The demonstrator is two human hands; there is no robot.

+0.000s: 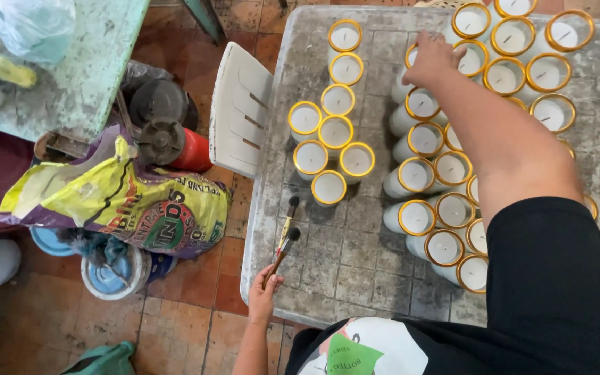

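The white wax candle in a gold-rimmed glass [415, 57] under my right hand [430, 59] stood upright at the far side of the grey, stained tabletop [348, 257], its wick a small dark speck in the pale wax. My fingers curled down over its rim, touching it; whether they pinched it I could not tell. It sat at the near-left edge of a tight cluster of like candles [508, 48], with another double row [432, 187] running back toward me beneath my forearm. To the left, a separate group of gold-rimmed candles [331, 139] stood apart, leaving a narrow bare lane between the groups.

My left hand [263, 288] was pressed together around the handle of a thin dark-bristled brush [285, 250] near the table's near edge, with a second brush [289, 217] lying just beside it. That near-left part of the tabletop lay open. Beyond the left edge stood a white plastic chair back [239, 111] and a yellow printed sack [119, 201] on the tiled floor.
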